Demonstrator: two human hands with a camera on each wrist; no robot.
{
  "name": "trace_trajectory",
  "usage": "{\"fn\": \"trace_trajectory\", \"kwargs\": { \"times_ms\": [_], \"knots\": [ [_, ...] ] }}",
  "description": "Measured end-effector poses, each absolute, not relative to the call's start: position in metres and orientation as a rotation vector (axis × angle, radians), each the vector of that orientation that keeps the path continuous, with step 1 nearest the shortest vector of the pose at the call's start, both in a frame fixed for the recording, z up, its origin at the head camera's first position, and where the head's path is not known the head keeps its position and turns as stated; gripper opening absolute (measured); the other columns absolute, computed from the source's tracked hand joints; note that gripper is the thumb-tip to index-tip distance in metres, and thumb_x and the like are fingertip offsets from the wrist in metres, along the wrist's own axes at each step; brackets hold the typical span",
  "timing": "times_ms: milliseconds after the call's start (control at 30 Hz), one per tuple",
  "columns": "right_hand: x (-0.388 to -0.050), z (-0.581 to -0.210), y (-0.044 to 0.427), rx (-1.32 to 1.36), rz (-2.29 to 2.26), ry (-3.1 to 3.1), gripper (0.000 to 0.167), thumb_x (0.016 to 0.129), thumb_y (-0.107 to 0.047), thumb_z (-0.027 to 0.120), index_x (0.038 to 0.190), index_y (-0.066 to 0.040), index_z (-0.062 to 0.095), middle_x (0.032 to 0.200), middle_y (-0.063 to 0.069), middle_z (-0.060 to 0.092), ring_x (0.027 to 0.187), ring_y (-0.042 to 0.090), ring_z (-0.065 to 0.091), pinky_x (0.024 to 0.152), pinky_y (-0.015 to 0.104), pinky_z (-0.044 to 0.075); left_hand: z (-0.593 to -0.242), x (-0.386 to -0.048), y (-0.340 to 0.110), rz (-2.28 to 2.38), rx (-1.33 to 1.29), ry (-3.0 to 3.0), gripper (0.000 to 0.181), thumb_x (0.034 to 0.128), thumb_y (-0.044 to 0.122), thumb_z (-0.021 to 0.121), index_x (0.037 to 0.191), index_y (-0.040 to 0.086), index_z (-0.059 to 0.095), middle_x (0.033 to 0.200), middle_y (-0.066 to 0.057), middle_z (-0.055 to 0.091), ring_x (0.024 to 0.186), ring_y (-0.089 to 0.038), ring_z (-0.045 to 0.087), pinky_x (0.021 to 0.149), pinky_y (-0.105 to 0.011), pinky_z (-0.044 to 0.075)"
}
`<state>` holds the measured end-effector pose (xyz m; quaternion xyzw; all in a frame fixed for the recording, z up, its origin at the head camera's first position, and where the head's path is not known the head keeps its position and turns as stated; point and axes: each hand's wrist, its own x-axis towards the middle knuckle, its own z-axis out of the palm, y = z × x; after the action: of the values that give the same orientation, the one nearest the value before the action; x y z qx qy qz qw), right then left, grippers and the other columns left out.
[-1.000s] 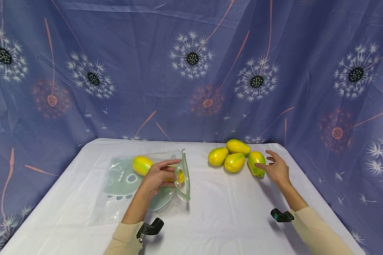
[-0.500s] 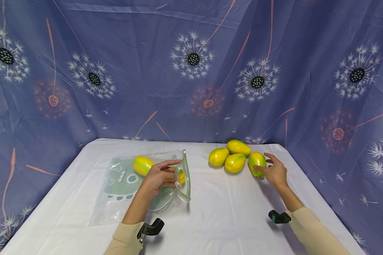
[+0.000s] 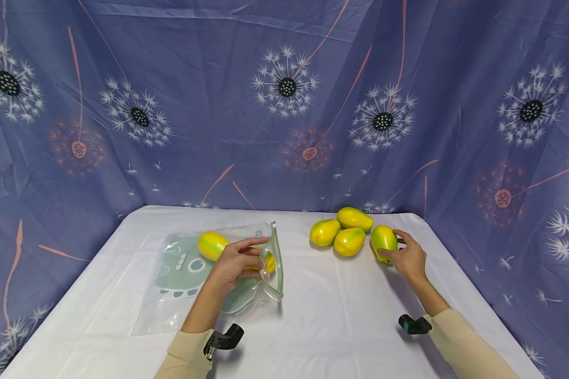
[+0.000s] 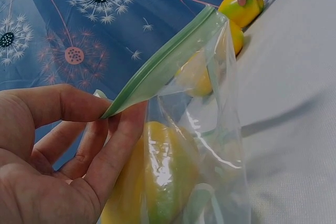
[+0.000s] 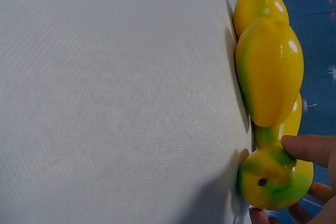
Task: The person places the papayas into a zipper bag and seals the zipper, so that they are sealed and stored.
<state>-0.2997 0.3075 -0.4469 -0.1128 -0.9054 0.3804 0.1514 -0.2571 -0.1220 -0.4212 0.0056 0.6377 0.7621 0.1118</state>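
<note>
My left hand pinches the green zip edge of a clear plastic bag printed with a green figure. Two yellow-green papaya-like fruits lie in the bag, one left of the hand and one by the mouth, partly covered by my fingers. My right hand grips the rightmost loose fruit, thumb on its near side and fingers round its far side. In the right wrist view that fruit shows its dark stem spot, with the thumb on top.
Three more loose fruits sit grouped left of the right hand: one at the left, one nearer and one behind. A white cloth covers the table, and a blue dandelion-print curtain hangs behind and at the sides.
My right hand's fingers have closed round the rightmost fruit, which has shifted very slightly to the right. The left hand and the bag have stayed in place.
</note>
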Motion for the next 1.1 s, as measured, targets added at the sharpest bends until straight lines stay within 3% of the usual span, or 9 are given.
{"fn": "trace_trajectory", "kwargs": {
  "times_ms": [100, 300, 833, 1100],
  "knots": [
    [-0.299, -0.446, 0.307, -0.351, 1.127, -2.592, 0.072, 0.081, -0.019, 0.082, 0.145, -0.004, 0.052, 0.137, 0.028, 0.057, 0.116, 0.048, 0.054, 0.104, 0.061, 0.031, -0.42, -0.257, -0.122, 2.236, 0.032, 1.869, 0.06, 0.0804, -0.015, 0.065, 0.139, 0.0, 0.06, 0.091, -0.005, 0.06, 0.069, -0.016, 0.065, 0.059, -0.03, 0.06],
    [-0.297, -0.444, 0.306, -0.418, 1.173, -2.598, 0.073, 0.081, -0.02, 0.081, 0.146, -0.005, 0.051, 0.139, 0.029, 0.055, 0.121, 0.047, 0.047, 0.099, 0.058, 0.037, -0.42, -0.256, -0.122, 2.233, 0.037, 1.871, 0.06, 0.0802, -0.015, 0.065, 0.139, -0.002, 0.059, 0.09, -0.005, 0.061, 0.069, -0.016, 0.065, 0.06, -0.03, 0.061],
    [-0.298, -0.441, 0.306, -0.377, 1.164, -2.63, 0.075, 0.082, -0.018, 0.08, 0.148, -0.004, 0.049, 0.14, 0.031, 0.054, 0.132, 0.053, 0.038, 0.108, 0.063, 0.029, -0.419, -0.256, -0.121, 2.215, 0.024, 1.899, 0.06, 0.08, -0.014, 0.066, 0.137, 0.002, 0.063, 0.093, -0.003, 0.064, 0.07, -0.017, 0.065, 0.059, -0.03, 0.06],
    [-0.296, -0.426, 0.304, -0.362, 1.166, -2.646, 0.077, 0.083, -0.02, 0.08, 0.151, -0.004, 0.046, 0.143, 0.03, 0.053, 0.132, 0.053, 0.036, 0.106, 0.063, 0.03, -0.418, -0.255, -0.121, 2.222, 0.012, 1.89, 0.06, 0.0794, -0.014, 0.067, 0.137, 0.003, 0.064, 0.092, -0.004, 0.064, 0.069, -0.017, 0.066, 0.059, -0.03, 0.06]
  ]
}}
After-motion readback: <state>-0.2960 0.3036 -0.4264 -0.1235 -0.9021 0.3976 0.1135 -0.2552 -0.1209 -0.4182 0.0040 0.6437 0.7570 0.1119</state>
